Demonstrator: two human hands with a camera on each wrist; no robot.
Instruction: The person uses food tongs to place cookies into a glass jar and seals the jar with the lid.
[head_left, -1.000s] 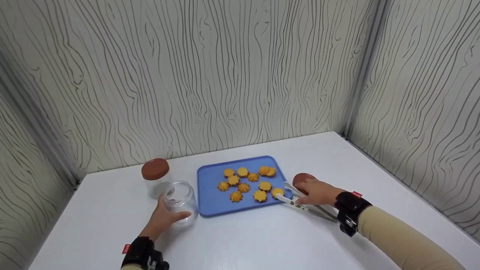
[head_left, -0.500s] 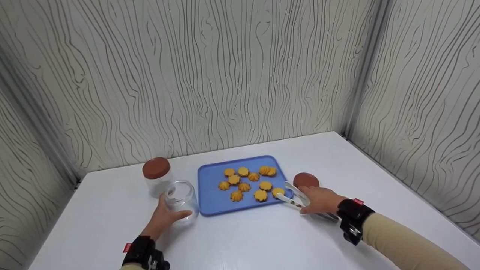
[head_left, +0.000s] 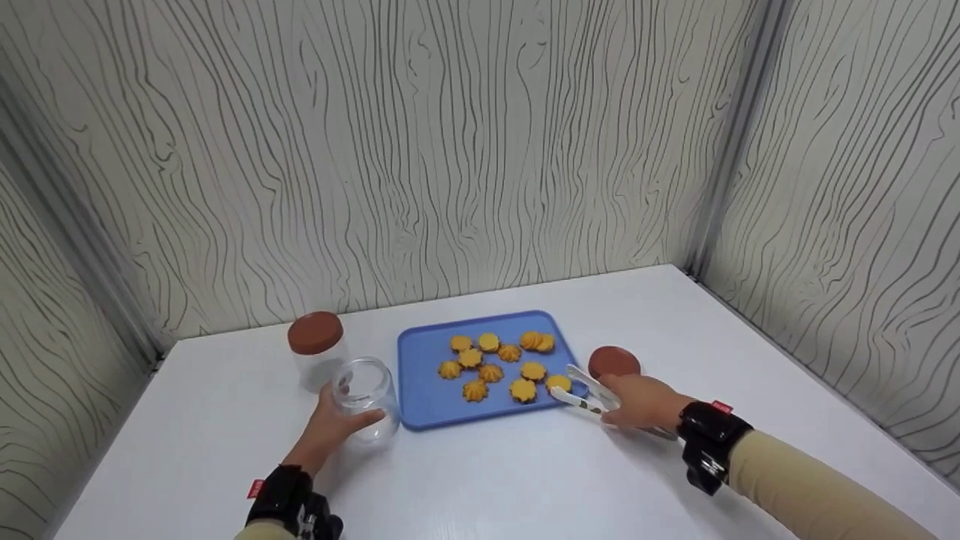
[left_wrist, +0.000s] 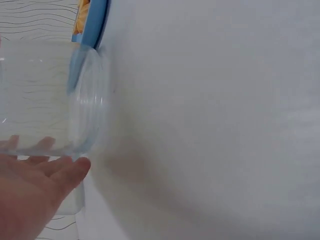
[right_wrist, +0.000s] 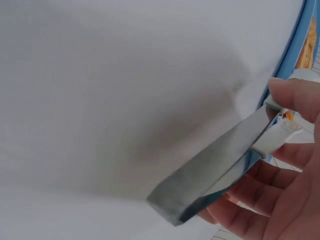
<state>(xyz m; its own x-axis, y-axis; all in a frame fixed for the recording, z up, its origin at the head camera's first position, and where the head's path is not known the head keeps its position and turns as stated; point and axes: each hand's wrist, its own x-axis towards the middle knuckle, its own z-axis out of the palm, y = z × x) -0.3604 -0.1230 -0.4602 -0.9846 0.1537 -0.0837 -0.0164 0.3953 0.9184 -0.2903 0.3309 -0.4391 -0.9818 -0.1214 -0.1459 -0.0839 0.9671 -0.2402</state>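
Observation:
My left hand (head_left: pixel 328 429) holds a clear, uncapped jar (head_left: pixel 379 412), its mouth facing up, with the thumb along the near side. In the left wrist view, the fingers show through the jar wall (left_wrist: pixel 40 100). My right hand (head_left: pixel 646 403) grips tongs (head_left: pixel 581 402) with white tips and a bent metal end (right_wrist: pixel 200 180), the thumb pressing one arm. The tongs' tips are spread apart around a flower-shaped cookie (head_left: pixel 559 384) at the near right corner of a blue tray (head_left: pixel 427 412). Several more yellow cookies (head_left: pixel 523 390) lie on the tray.
Behind the left hand stands another clear jar (head_left: pixel 319 367) with a brown lid (head_left: pixel 316 332) on it. A loose brown lid (head_left: pixel 614 361) lies right of the tray, just beyond my right hand. Patterned panels (head_left: pixel 450 187) wall in the white table (head_left: pixel 480 487).
The right hand has shifted slightly right and toward me on the tongs, uncovering more of the loose lid. The left hand and its jar have stayed nearly in place.

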